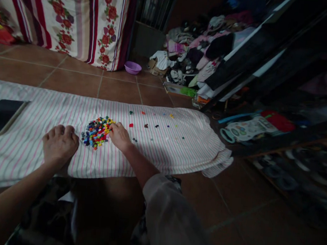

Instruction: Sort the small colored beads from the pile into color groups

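Note:
A pile of small multicoloured pieces [97, 131], like beads or tiny bricks, lies on a striped cloth [155, 152]. My right hand [120, 136] is at the pile's right edge, thumb and forefinger pinched together over the pieces; what is between the fingertips is too small to make out. To the left of the pile, my left hand [60, 143] rests palm down on the cloth, holding nothing, its fingers slightly apart. Right of the pile, little groups sorted by colour sit in rough rows, among them red pieces [131, 125], brown pieces [146, 125] and yellow pieces [171, 116].
A tablet-like device [2, 116] with a dark screen lies at the cloth's left end. Beyond are a flowered curtain [83, 22], a purple basin [133, 68] on the tiled floor and a heap of clothes [197, 53]. Dark shelving [291, 147] stands at the right.

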{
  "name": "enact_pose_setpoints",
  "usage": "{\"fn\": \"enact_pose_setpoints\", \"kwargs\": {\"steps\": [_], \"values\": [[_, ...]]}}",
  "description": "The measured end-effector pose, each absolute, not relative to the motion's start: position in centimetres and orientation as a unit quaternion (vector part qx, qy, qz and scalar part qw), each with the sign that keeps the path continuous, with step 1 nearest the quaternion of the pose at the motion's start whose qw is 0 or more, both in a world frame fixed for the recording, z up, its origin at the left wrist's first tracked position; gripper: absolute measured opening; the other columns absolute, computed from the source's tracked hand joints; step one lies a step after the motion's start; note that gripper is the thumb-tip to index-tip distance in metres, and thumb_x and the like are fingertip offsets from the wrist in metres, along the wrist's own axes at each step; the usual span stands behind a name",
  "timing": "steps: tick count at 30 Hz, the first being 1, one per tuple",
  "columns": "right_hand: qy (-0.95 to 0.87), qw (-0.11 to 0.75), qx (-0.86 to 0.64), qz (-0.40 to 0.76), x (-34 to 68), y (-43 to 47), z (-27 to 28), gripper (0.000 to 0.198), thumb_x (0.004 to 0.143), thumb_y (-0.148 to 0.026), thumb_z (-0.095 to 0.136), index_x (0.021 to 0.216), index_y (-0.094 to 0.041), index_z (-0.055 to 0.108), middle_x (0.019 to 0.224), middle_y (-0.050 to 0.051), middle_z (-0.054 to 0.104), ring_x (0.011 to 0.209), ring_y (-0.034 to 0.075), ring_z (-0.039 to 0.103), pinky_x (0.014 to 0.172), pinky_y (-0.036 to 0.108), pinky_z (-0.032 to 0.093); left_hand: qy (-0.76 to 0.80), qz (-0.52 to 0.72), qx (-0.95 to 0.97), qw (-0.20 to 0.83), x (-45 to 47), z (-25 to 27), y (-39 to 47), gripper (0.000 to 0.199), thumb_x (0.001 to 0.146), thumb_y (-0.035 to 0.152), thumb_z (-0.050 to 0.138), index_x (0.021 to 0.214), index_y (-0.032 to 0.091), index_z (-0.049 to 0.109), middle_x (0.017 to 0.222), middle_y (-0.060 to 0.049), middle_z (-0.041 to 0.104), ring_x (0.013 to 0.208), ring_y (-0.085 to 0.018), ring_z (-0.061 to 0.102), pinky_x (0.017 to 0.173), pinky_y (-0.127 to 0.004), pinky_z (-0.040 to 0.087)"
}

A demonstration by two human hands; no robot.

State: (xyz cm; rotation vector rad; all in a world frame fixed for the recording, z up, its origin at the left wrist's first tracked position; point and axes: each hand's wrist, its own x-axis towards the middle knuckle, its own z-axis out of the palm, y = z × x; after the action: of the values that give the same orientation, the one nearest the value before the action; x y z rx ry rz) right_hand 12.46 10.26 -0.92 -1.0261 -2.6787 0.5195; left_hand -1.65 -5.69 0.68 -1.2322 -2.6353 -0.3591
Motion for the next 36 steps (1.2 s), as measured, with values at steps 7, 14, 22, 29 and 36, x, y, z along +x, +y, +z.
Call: {"fn": "enact_pose_setpoints", "kwargs": {"steps": [7, 14, 22, 29, 36], "values": [[-0.907, 0.177, -0.347, 0.161, 13.0, 9.3, -2.2, 0.024, 0.098, -0.022, 0.044, 0.111, -0.025, 0.063, 0.111, 0.008, 0.059, 0.102, 0.020, 0.058, 0.090, 0.030, 0.048, -0.898, -0.095, -0.414, 0.117, -1.9, 0.3, -5.5, 0.040, 0.093, 0.032, 0.031, 0.110, 0.012, 0.061, 0.112, -0.019, 0.058, 0.107, -0.034, 0.054, 0.085, -0.046, 0.040], [-0.890, 0.222, -0.350, 0.190, 13.0, 9.6, -2.8, 0.028, 0.096, -0.018, 0.044, 0.112, -0.022, 0.067, 0.111, 0.010, 0.059, 0.103, 0.020, 0.058, 0.093, 0.031, 0.047, -0.902, -0.092, -0.404, 0.122, -2.4, -0.5, -5.2, 0.037, 0.092, 0.031, 0.033, 0.111, 0.015, 0.060, 0.112, -0.017, 0.057, 0.109, -0.032, 0.051, 0.087, -0.043, 0.037], [-0.904, 0.258, -0.281, 0.192, 13.5, 9.1, -2.8, 0.037, 0.093, -0.017, 0.048, 0.125, -0.026, 0.065, 0.113, 0.008, 0.058, 0.101, 0.019, 0.059, 0.089, 0.029, 0.050, -0.903, -0.093, -0.401, 0.127, -2.6, -0.8, -5.1, 0.035, 0.093, 0.030, 0.034, 0.110, 0.017, 0.061, 0.111, -0.016, 0.058, 0.108, -0.031, 0.050, 0.086, -0.042, 0.035], [-0.948, 0.211, -0.173, 0.163, 13.5, 8.9, -2.6, 0.035, 0.096, -0.018, 0.049, 0.122, -0.031, 0.067, 0.116, 0.007, 0.057, 0.101, 0.017, 0.056, 0.084, 0.027, 0.050, -0.903, -0.090, -0.402, 0.124, -2.5, -0.6, -5.1, 0.034, 0.093, 0.030, 0.034, 0.111, 0.016, 0.060, 0.111, -0.016, 0.057, 0.109, -0.031, 0.049, 0.087, -0.042, 0.034], [-0.948, 0.206, -0.171, 0.171, 13.4, 9.2, -2.7, 0.030, 0.097, -0.021, 0.051, 0.119, -0.032, 0.069, 0.108, 0.005, 0.058, 0.096, 0.016, 0.056, 0.080, 0.026, 0.049, -0.899, -0.099, -0.408, 0.122, -2.6, -0.7, -5.1, 0.033, 0.093, 0.029, 0.035, 0.110, 0.015, 0.060, 0.110, -0.017, 0.057, 0.109, -0.032, 0.049, 0.087, -0.043, 0.034]]}}
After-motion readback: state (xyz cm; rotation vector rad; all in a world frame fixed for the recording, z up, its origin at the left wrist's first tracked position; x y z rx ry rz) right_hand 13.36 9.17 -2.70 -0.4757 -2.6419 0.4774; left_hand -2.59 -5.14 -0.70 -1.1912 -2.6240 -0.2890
